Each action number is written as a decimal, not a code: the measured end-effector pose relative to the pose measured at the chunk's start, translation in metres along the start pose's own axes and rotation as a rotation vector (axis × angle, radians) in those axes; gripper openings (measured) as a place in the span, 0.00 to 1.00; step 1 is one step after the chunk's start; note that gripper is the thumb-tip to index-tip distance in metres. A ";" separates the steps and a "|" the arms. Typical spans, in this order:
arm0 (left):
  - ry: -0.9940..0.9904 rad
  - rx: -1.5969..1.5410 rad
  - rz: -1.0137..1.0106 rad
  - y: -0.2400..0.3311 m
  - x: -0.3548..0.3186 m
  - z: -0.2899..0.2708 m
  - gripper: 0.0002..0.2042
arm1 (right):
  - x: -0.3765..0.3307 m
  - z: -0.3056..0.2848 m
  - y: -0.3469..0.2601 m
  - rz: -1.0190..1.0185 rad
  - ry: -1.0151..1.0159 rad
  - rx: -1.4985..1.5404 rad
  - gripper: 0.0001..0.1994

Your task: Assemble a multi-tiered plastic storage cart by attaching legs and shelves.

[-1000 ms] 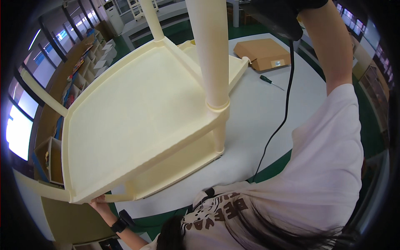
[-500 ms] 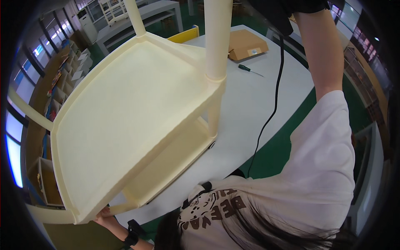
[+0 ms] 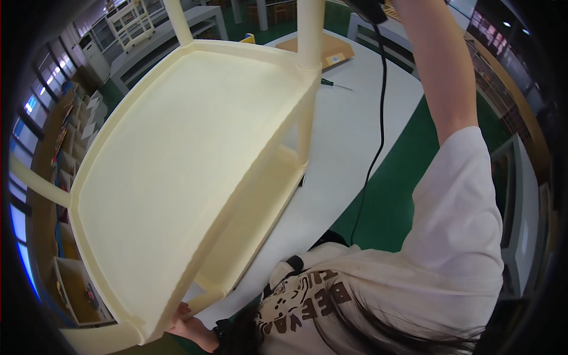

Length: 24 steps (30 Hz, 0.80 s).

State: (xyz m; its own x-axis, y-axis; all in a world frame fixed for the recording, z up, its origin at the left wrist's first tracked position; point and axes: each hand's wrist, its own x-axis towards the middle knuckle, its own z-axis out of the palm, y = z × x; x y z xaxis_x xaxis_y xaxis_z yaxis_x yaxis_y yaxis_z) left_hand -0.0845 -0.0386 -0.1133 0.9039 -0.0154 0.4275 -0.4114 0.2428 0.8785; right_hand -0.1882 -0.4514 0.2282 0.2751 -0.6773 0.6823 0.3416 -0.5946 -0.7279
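Filling the centre of the view, a cream plastic shelf unit [image 3: 177, 148] sits obliquely, its smooth, low-rimmed upper tray joined to round corner posts [image 3: 310, 35]; the lower tray [image 3: 251, 231] lies over the white table [image 3: 343, 142]. The left hand [image 3: 190, 329] curls its fingers around the near lower corner, grasping the unit. The right hand lies beyond the upper edge, so the state of its fingers cannot be told; beside its forearm [image 3: 444, 65], a partly visible black device [image 3: 368, 10] trails a black cord [image 3: 383, 100]. Between unit and right table edge runs a strip of tabletop, widening toward a green-handled screwdriver [image 3: 329, 83] and a cardboard box [image 3: 331, 50]. Green flooring [image 3: 390, 195] borders the right; shelving [image 3: 80, 290] lines the left.
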 end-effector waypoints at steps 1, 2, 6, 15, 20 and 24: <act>-0.022 0.053 -0.008 0.007 0.000 0.009 0.08 | -0.005 0.007 0.001 0.034 0.077 -0.035 0.03; -0.043 0.043 -0.012 0.006 0.000 0.010 0.08 | -0.004 0.011 0.003 0.032 0.094 -0.050 0.03; -0.188 -0.002 -0.072 0.007 0.003 0.001 0.07 | 0.028 0.014 0.015 -0.038 0.106 -0.006 0.06; -1.060 -0.319 -0.309 0.005 -0.007 -0.004 0.14 | 0.060 0.017 0.043 -0.127 0.355 -0.383 0.14; -1.188 -0.377 -0.255 0.003 -0.023 -0.001 0.18 | 0.026 0.026 0.035 -0.235 0.524 -0.493 0.22; -0.979 -0.310 -0.156 0.010 -0.039 0.007 0.12 | 0.009 0.017 0.020 -0.362 0.374 -0.587 0.21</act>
State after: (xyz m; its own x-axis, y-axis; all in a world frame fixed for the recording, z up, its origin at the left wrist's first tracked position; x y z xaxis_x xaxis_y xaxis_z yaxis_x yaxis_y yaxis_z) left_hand -0.1245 -0.0428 -0.1191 0.3961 -0.8158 0.4215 -0.1244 0.4071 0.9049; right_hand -0.1635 -0.4621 0.2208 -0.1191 -0.4363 0.8919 -0.2077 -0.8675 -0.4521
